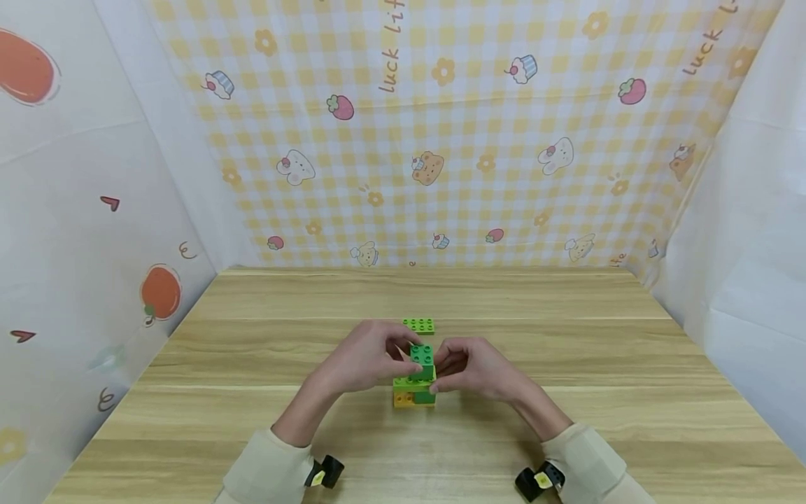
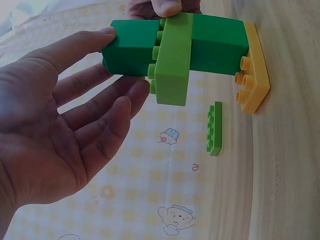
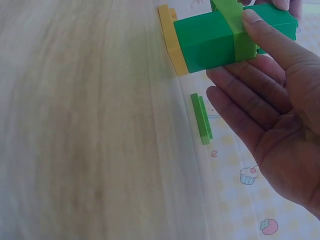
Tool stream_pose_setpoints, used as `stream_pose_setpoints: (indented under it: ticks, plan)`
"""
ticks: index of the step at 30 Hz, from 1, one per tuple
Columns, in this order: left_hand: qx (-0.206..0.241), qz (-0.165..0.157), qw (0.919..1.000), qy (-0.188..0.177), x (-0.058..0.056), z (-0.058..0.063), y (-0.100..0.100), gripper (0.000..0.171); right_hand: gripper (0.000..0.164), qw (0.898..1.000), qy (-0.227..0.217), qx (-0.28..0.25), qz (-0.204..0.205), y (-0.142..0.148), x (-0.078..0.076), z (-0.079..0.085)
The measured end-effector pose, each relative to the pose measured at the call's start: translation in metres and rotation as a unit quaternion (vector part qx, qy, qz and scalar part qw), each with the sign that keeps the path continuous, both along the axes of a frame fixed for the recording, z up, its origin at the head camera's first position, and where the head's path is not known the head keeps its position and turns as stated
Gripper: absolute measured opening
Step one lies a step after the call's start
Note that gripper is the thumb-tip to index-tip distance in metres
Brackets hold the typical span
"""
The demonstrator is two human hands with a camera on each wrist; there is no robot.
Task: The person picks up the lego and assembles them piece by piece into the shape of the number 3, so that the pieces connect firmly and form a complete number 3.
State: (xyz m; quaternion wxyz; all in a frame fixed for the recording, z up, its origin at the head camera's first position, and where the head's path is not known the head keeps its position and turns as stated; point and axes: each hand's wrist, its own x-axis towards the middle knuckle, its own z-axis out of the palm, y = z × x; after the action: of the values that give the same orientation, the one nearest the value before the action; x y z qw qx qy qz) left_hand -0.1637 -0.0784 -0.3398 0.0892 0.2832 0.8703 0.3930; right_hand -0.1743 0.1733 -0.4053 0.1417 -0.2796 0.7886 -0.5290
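Note:
A small stack of toy building blocks stands on the table: a yellow plate (image 2: 257, 75) at the bottom, a dark green block (image 2: 219, 45) on it, a longer light green brick (image 2: 172, 65) across that, and another dark green block (image 1: 422, 353) on top. My left hand (image 1: 365, 358) pinches the top dark green block between thumb and fingers. From the right side, my right hand (image 1: 483, 367) holds the light green brick, its thumb on the near face and fingers behind. The left wrist view shows studs on the free part of the yellow plate.
Behind the stack, a flat light green plate (image 1: 419, 326) with studs lies by itself on the wooden table (image 1: 541, 301). A checked cloth (image 1: 390, 210) hangs at the table's back edge, and pale sheets (image 1: 755, 231) close off both sides.

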Motion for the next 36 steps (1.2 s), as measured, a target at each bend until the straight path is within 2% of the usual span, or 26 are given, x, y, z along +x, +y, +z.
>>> stream_pose_setpoints:
  ticks: [9,19,30,36]
  plan:
    - [0.005,-0.007,1.0,-0.002,0.0,-0.003,0.003,0.028,0.03,1.0,-0.005,-0.004,0.001,-0.001,0.0,0.0]
    - [-0.019,-0.011,0.9993,0.03,-0.001,-0.009,0.007,0.033,0.045,1.0,-0.001,-0.008,0.008,-0.002,0.002,0.003]
    - [-0.035,-0.002,0.9986,0.039,0.0,-0.011,0.008,0.031,0.041,1.0,0.014,-0.011,0.01,-0.002,0.003,0.006]
    - [-0.041,0.0,0.9985,0.035,0.0,-0.012,0.009,0.032,0.03,0.999,0.045,-0.023,0.01,0.0,0.005,0.011]
